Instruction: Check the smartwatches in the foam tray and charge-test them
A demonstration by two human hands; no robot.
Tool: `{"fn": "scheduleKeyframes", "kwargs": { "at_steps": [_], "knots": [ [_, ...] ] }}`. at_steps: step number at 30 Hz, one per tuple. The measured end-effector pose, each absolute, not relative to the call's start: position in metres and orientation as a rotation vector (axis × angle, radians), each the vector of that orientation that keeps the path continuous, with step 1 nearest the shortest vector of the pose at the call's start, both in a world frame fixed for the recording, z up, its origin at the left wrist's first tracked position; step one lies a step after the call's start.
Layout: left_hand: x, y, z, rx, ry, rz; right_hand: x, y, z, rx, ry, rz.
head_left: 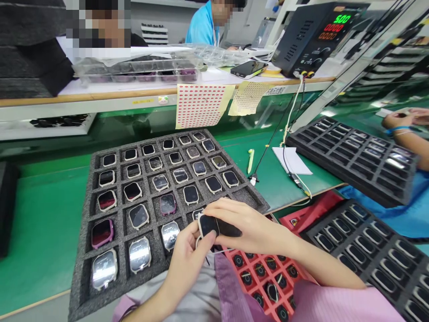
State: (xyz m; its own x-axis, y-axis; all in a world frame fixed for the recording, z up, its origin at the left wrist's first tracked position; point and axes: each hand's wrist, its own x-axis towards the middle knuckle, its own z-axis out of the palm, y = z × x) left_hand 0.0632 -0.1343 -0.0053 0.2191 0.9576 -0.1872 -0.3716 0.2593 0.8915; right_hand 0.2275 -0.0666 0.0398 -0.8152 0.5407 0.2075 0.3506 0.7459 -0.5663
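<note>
Over the near right edge of a grey foam tray (pixel 87 201), my left hand (pixel 182 257) grips a smartwatch body (pixel 206 225) with a dark screen and pale frame. My left thumb presses on the lower part of its screen. From the right, my right hand (pixel 246 223) reaches round the same watch, fingertips closed on its top edge. A dark flat shape (pixel 229 228) shows under my right palm; I cannot tell what it is. Thin pale wire hangs below the watch. More watch bodies (pixel 138 216) lie screen up in the tray's compartments, mostly pale-framed, a few purple.
A red tray (pixel 268 279) of round black parts sits under my right forearm. Right of it are two dark watch trays (pixel 372 250) (pixel 355 147), with a co-worker's hands (pixel 404 118) beside the farther. A power supply (pixel 315 40) stands on the shelf; cables (pixel 295 112) hang down.
</note>
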Motion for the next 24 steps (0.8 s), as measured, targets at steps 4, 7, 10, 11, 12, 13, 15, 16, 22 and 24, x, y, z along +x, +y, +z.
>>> {"fn": "scheduleKeyframes", "kwargs": {
  "at_steps": [4,7,10,11,12,13,15,16,22,24],
  "knots": [
    [0.062,-0.1357,-0.0054,0.826,0.903,1.067,0.2262,-0.0661,0.0359,-0.649,-2.518,0.837],
    [0.0607,-0.137,-0.0044,0.851,0.881,1.053,0.2267,-0.0662,0.0346,-0.652,-2.496,0.93],
    [0.0594,-0.1382,-0.0044,0.878,0.881,1.035,0.228,-0.067,0.0348,-0.65,-2.49,0.954],
    [0.0591,-0.1385,-0.0048,0.884,0.886,1.028,0.2286,-0.0673,0.035,-0.65,-2.49,0.956],
    [0.0589,-0.1388,-0.0054,0.888,0.891,1.022,0.2292,-0.0675,0.0351,-0.649,-2.489,0.958],
    [0.0588,-0.139,-0.006,0.89,0.894,1.017,0.2297,-0.0676,0.035,-0.648,-2.486,0.962],
    [0.0588,-0.1394,-0.0072,0.884,0.898,1.012,0.2309,-0.0676,0.0348,-0.644,-2.48,0.974],
    [0.0589,-0.1395,-0.0075,0.879,0.898,1.012,0.2313,-0.0674,0.0345,-0.641,-2.477,0.977],
    [0.0593,-0.1385,-0.0044,0.871,0.887,1.002,0.2324,-0.0668,0.033,-0.626,-2.483,0.978],
    [0.0592,-0.1382,-0.003,0.866,0.882,1.0,0.2322,-0.0671,0.033,-0.626,-2.484,0.972]
  ]
}}
